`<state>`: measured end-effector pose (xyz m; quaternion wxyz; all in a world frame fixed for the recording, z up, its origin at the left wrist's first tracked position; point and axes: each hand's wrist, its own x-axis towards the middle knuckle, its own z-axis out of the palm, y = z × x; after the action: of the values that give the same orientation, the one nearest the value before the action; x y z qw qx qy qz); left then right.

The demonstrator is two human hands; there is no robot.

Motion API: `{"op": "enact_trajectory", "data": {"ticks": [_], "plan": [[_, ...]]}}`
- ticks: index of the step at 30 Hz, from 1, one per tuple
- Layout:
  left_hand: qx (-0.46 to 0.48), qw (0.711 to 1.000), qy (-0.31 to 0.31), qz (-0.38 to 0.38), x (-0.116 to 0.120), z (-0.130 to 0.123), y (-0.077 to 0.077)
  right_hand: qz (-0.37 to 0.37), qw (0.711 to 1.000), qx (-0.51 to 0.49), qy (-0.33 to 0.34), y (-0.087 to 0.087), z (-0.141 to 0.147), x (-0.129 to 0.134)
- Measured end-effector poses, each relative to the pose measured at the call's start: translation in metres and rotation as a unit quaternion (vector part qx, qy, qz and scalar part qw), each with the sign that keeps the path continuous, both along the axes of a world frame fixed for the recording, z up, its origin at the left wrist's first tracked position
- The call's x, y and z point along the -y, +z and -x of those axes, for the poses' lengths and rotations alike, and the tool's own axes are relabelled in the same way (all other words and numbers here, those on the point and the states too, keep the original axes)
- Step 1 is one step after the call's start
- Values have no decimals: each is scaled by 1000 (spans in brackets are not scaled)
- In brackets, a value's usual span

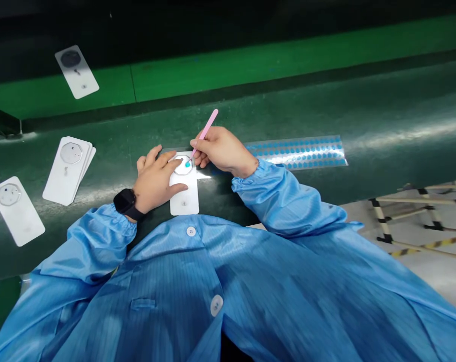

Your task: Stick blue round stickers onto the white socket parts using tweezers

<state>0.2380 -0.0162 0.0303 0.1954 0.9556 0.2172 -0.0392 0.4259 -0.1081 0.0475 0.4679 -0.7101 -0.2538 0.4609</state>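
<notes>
A white phone-back-shaped panel [185, 193] with an octagonal ring near its top lies on the bench in front of me. My left hand [155, 176] rests on its left side, fingers spread, one fingertip inside the ring. Pinched in my right hand [222, 149] are slim pink tweezers [208, 123], slanting down to the ring; their tips are too small to make out. A small blue round sticker [187, 164] shows inside the ring, by the lower end of the tweezers. To the right, partly behind my right hand, lies a clear sheet [299, 152] with rows of blue dots.
At left is a small stack of similar white panels [67, 171], with a single panel [18, 211] nearer me. Another panel [79, 75] lies on the green ledge [228, 65] behind the bench [382, 120]. A pipe-frame rack [404, 216] stands at right, beyond the bench edge.
</notes>
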Motion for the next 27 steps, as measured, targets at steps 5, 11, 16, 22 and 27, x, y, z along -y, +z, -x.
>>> {"op": "enact_trajectory", "data": {"ticks": [5, 11, 16, 22, 27], "plan": [[40, 999, -13, -13, 2, 8, -13, -5, 1000, -5, -5, -7, -2, 1], [38, 999, -15, -8, 1, 10, -14, -16, 1000, 3, 4, -14, -3, 6], [43, 999, -20, -12, 0, 11, -17, -22, 1000, 18, 4, -17, -2, 7], [56, 998, -15, -11, 0, 13, -18, -27, 1000, 11, -3, -18, -1, 7], [52, 999, -13, -8, 0, 13, -17, -23, 1000, 19, 0, -19, -1, 7]]}}
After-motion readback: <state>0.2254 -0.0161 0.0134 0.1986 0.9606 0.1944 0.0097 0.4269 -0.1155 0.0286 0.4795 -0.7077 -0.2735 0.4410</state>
